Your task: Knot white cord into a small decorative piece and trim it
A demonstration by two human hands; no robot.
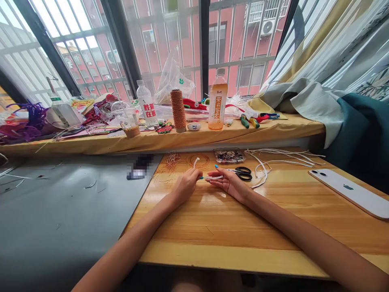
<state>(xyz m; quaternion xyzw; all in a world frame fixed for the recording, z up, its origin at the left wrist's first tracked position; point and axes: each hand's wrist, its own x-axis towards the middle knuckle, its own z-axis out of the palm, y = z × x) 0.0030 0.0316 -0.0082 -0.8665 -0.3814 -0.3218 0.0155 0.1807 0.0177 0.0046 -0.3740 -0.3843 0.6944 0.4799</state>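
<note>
My left hand (189, 181) is closed on a short white cord (196, 162), pinching it between thumb and fingers. One end sticks up above the fist. The rest runs sideways to my right hand (229, 183), where it lies against the fingers. That hand is open, its thumb raised and its fingers stretched toward the left hand. Black-handled scissors (244, 173) lie just behind the right hand, partly hidden by it. A loop of thin copper-coloured wire (199, 157) rests on the wooden table (194, 231) beyond both hands.
Several white cords (263, 174) lie to the right, near a white phone (349, 190). A clear box of beads (229, 155) stands at the back. Along the cloth-covered ledge (158, 141) are a brown thread spool (178, 111), bottles (218, 101), a cup (130, 125) and pliers (249, 121).
</note>
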